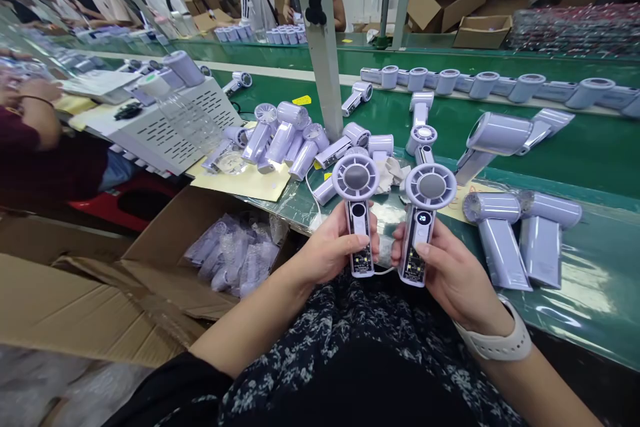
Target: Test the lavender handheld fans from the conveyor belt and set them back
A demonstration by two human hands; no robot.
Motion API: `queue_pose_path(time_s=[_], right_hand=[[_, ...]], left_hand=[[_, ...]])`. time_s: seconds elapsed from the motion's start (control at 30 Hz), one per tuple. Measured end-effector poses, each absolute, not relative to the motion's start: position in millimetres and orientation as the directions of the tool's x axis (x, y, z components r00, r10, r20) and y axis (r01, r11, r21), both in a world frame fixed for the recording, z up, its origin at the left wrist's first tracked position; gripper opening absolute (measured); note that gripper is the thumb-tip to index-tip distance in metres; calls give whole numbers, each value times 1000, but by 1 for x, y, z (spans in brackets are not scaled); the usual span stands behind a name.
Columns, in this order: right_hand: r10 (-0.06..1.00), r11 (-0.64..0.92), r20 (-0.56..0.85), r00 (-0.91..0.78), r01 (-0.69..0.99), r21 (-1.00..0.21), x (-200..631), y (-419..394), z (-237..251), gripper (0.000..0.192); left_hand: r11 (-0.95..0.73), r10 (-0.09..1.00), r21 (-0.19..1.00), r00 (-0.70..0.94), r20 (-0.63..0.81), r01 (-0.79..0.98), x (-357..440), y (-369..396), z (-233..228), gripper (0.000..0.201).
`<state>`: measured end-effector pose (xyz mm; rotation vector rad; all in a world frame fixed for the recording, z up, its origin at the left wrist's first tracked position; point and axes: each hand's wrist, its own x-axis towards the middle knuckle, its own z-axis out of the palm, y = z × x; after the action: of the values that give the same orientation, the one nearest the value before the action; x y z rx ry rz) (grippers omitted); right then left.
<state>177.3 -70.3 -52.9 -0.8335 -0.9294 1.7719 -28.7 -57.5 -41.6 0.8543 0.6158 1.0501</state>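
Note:
My left hand (pixel 330 247) is closed around the handle of a lilac handheld fan (pixel 356 180), its thumb resting on the front. My right hand (pixel 453 267) grips a second lilac handheld fan (pixel 431 187), thumb beside its button. Both fans stand upright side by side, round heads up, with circuit boards showing in the lower handles. A small display on the right fan reads 20; the left fan's display is dark. A white cable (pixel 384 271) shows between the handles; where it ends is hidden.
More lilac fans (pixel 285 133) are heaped left on the bench, and two wrapped ones (pixel 543 240) lie right. Behind runs a green conveyor (pixel 575 153) with a row of fans. A metal post (pixel 323 47) rises ahead. A cardboard box (pixel 165 247) with wrapped fans stands lower left. Co-workers sit beyond.

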Motion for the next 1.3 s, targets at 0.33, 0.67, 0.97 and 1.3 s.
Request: queue_pose_path(time_s=[0.33,0.67,0.97,1.3], right_hand=[[951,-218,-102,-291,-404,-888,179,-71,-54,22],[966,-158,-60,-253,-385,-909,178,-72,-50,23],[955,-263,-181,-235,-393,-881,176,-71,-54,30],[960,-204,-96,-265,-418,-885,175,-74,-48,23]], left_hand=[[215,927,823,374,-3,-526,-24,-51,-47,50],[140,891,899,448,68,-415,-25,-50,-54,37],[166,895,897,445,37,-409,-22,-46,-55,39],[155,891,905,453,45,-396,-21,-50,-48,38]])
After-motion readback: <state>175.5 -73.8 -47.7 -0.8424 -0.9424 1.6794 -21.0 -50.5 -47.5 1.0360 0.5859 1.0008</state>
